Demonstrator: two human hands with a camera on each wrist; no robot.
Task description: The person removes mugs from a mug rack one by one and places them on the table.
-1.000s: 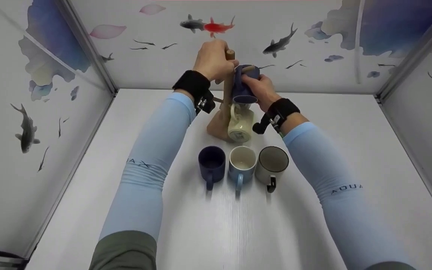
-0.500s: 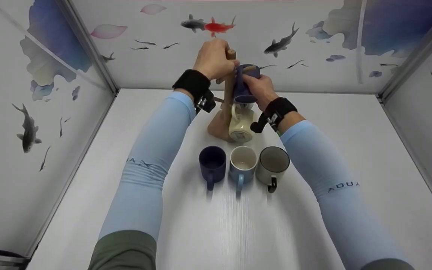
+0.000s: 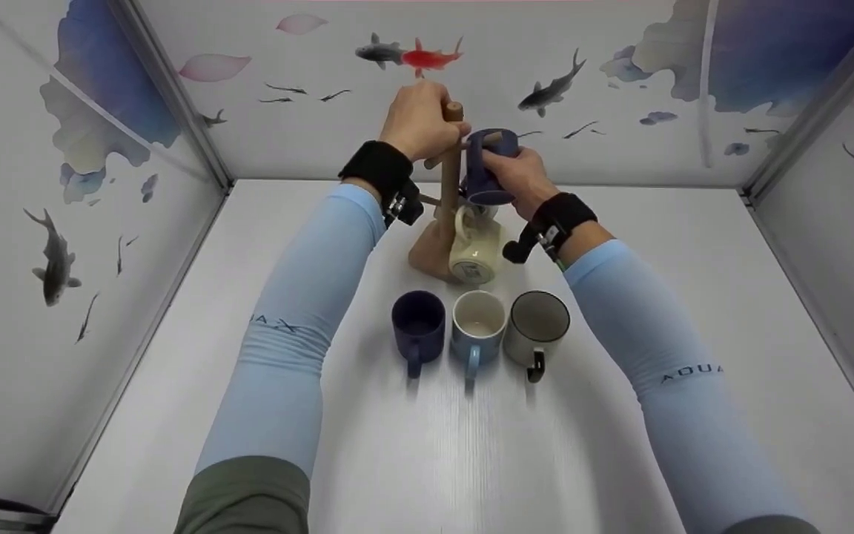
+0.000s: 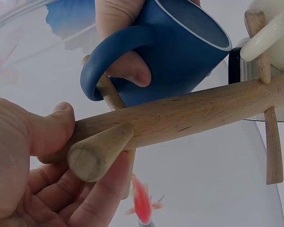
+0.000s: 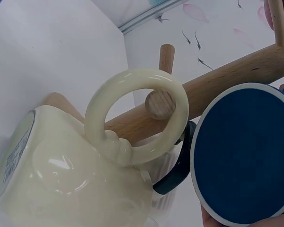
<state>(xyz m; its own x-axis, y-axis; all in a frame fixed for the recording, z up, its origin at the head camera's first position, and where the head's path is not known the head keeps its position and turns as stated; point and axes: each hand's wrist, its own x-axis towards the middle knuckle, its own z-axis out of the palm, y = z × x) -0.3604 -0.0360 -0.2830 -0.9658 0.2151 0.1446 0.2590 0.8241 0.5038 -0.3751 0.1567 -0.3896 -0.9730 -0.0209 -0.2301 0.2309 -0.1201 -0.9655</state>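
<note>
My left hand [image 3: 421, 122] grips the top of a wooden mug tree's post [image 3: 450, 193]; the left wrist view shows thumb and fingers about the post [image 4: 189, 113]. With my right hand [image 3: 527, 180] I hold a blue mug [image 3: 491, 189] at the upper right of the post. In the left wrist view a peg [image 4: 111, 97] passes through the handle of the blue mug [image 4: 180, 66], and my right thumb [image 4: 132, 71] also reaches through it. Below hangs a cream mug [image 3: 476, 248], its ring handle [image 5: 99, 106] around a lower peg [image 5: 161, 104].
In front of the tree stand a dark blue mug [image 3: 419, 326], a light blue mug [image 3: 477, 352] and a grey mug [image 3: 527, 345] with a black handle. Behind the cream mug, a dark handle [image 5: 177, 170] belongs to a mostly hidden mug. Printed walls [image 3: 308, 148] enclose the white table [image 3: 427, 460].
The blue mug and my right hand have shifted slightly right, away from the post. My left hand keeps its grip on the post.
</note>
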